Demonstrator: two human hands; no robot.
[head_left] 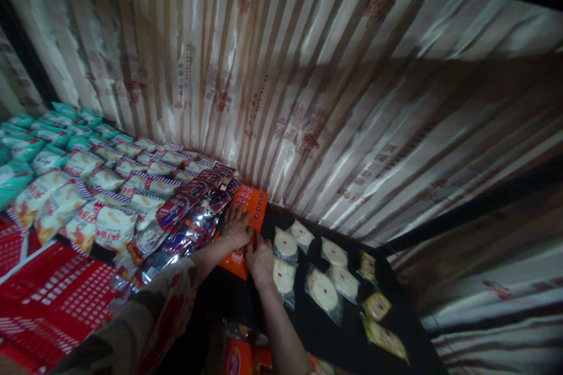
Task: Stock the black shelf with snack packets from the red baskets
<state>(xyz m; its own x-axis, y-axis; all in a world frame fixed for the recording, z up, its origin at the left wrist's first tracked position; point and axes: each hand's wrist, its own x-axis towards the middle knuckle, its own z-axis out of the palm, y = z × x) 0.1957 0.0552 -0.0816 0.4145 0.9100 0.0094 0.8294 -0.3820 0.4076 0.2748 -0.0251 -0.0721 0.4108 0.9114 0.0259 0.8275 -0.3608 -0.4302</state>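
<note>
My left hand [236, 228] lies on an orange packet [248, 202], its fingers stretched forward over the packaging. Close beside it, my right hand [260, 259] is curled at the packet's right edge, with its fingers closed on that edge. Part of the orange packaging is covered by both hands. Shiny dark purple and red snack packets [193, 208] lie in rows just left of my left hand. Flat round pale cakes in clear wrappers [285, 244] lie to the right of my right hand.
White snack bags [115, 225] and teal bags [48, 158] fill the left side. Red plastic baskets [83, 299] stand at the front left. Small yellow packets [376, 306] lie on the black tabletop [334, 340]. Printed plastic sheeting [281, 70] hangs behind. Orange packages [240, 357] show below.
</note>
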